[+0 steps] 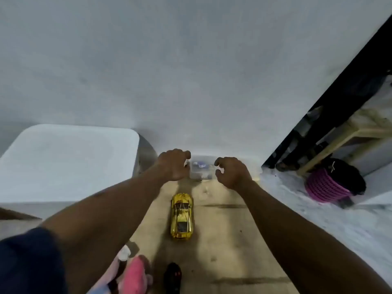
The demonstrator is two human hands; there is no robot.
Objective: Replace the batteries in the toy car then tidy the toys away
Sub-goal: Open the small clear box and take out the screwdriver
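Fingers [187, 154] of left hand [174, 164] and right hand [232, 172] half-curled, empty; toy car [182, 217] lies nearer, between forearms.

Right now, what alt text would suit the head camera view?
The person's left hand and right hand reach forward, fingers curled, toward a blurred clear box. A yellow toy car sits on a wooden board between the forearms, a black toy car and pink soft toy nearer the camera.

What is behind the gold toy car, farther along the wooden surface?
A clear box with bluish things inside, too blurred to name. The left hand and right hand cover its sides, so its full width is hidden.
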